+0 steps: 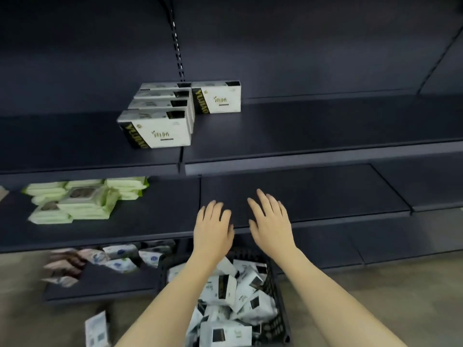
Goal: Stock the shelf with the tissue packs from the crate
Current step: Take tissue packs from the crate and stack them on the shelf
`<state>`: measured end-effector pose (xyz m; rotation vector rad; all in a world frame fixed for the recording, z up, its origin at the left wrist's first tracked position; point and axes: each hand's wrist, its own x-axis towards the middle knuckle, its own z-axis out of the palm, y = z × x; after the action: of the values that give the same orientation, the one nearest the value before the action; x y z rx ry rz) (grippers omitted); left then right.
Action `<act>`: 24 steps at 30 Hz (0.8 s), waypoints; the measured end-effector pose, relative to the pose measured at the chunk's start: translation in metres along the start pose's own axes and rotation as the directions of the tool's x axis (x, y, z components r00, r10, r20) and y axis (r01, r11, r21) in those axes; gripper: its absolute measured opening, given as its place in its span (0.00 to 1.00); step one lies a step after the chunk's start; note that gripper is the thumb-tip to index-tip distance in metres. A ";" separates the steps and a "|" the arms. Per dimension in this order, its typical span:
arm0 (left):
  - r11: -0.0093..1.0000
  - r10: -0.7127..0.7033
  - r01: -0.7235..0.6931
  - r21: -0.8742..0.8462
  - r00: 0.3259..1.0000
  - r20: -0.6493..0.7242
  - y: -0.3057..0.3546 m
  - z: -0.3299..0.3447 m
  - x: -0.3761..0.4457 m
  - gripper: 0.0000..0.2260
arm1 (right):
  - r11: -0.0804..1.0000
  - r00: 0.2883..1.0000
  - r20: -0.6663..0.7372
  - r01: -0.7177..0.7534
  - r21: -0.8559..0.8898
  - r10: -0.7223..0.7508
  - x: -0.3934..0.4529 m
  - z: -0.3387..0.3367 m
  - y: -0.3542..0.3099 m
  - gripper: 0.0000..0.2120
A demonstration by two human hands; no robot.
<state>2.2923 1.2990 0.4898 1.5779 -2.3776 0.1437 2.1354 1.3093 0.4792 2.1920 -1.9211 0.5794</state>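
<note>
A black crate (281, 311) on the floor below me holds several white tissue packs (221, 290) in a loose heap. On the upper dark shelf (313, 136) stands a row of several white-and-black tissue packs (156, 128), with one more pack (216, 97) upright behind them to the right. My left hand (213, 229) and my right hand (271, 222) hover side by side, palms down, over the front edge of the middle shelf (300, 194). Both have straight, spread fingers and hold nothing. My forearms cross above the crate.
Green-and-white wipe packs (80, 199) are piled at the left of the middle shelf. Mixed pouches (110, 257) lie on the bottom shelf at the left. One flat pack (96, 329) lies on the floor left of the crate. A slotted upright (178, 51) divides the shelf bays.
</note>
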 end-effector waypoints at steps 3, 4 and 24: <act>0.997 -0.072 0.071 0.014 0.985 0.155 0.005 0.026 -0.033 0.20 | 1.000 0.996 0.090 -0.008 -0.002 0.008 -0.035 0.014 0.009 0.29; 0.994 -0.105 0.103 0.021 0.972 0.212 0.007 0.036 -0.044 0.22 | 1.000 0.991 0.130 -0.012 -0.008 0.013 -0.047 0.020 0.012 0.29; 0.986 -0.157 0.136 0.092 0.621 0.768 -0.064 0.235 -0.112 0.42 | 0.999 0.691 0.721 -0.033 -0.026 0.042 -0.132 0.211 0.004 0.35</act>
<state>2.3496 1.3169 0.2289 2.1530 -2.7984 -0.7037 2.1560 1.3503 0.2340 2.6198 -2.2755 -0.3957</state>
